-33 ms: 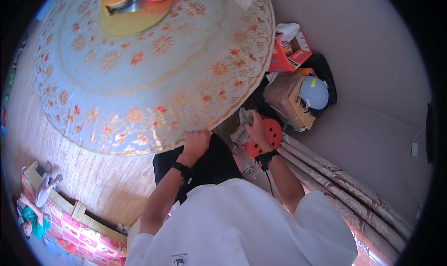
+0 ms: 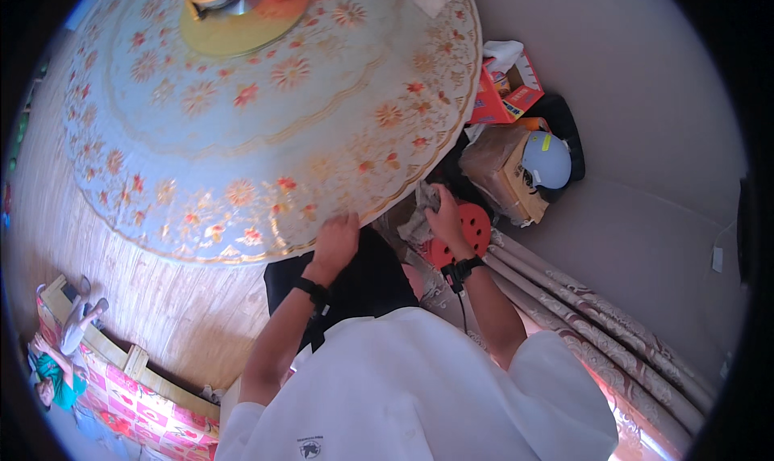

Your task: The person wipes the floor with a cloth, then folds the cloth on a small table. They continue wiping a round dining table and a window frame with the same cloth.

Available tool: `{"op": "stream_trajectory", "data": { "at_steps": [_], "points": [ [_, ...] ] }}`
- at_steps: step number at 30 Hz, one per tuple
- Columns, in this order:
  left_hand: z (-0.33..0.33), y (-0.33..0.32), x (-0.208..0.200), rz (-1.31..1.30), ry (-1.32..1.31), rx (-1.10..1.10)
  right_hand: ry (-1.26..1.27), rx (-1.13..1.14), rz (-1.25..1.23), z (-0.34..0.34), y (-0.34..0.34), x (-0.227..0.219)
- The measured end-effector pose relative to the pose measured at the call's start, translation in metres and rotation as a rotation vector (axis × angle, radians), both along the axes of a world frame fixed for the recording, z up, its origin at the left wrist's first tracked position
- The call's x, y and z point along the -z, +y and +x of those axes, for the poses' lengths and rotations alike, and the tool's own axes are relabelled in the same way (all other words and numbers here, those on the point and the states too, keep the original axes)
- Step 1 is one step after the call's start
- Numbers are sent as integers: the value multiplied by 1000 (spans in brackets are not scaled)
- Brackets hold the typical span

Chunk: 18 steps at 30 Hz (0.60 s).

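Observation:
My left hand (image 2: 336,241) rests on the near edge of a round table, its fingers laid together over the rim of the pale flowered tablecloth (image 2: 266,166). Nothing shows in that hand. Off to the right and below the table's edge, my right hand (image 2: 444,218) is closed on a crumpled grey cloth (image 2: 416,224). The cloth hangs beside a red round stool (image 2: 473,224) with holes in its top, and my right wrist passes over that stool. Both wrists wear black bands.
Right of the table stand a red open box (image 2: 516,98), a cardboard box (image 2: 488,162) and a pale blue helmet (image 2: 547,161). A patterned curtain (image 2: 564,324) hangs along the right wall. A yellow disc (image 2: 242,37) bears dishes. Far left, a person (image 2: 56,376) sits on a checked bench.
The view has shifted slightly. My left hand's fingers reach a little farther onto the tablecloth's edge. My right hand keeps hold of the grey cloth in about the same place.

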<state>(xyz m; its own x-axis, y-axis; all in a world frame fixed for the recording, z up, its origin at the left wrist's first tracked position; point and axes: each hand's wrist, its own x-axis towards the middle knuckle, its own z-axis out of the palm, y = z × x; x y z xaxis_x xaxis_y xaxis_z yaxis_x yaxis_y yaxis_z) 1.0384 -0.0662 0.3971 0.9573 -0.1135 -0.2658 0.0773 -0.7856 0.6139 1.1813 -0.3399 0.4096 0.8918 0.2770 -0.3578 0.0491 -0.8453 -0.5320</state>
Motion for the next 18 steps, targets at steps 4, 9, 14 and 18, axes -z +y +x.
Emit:
{"op": "stream_trajectory", "data": {
  "at_steps": [4, 9, 14, 18],
  "points": [
    [-38, 83, 27, 287, -92, -127, 5, 152, 101, -25, 59, 12],
    [-96, 150, 49, 38, -165, -171, 127, 187, 173, -57, 125, 1],
    [-86, 157, 35, -50, -102, -342, 300, 334, 227, -78, 134, 17],
    [-59, 167, 39, -243, 247, -706, 403, 630, 602, -66, 152, 42]
  ]
}}
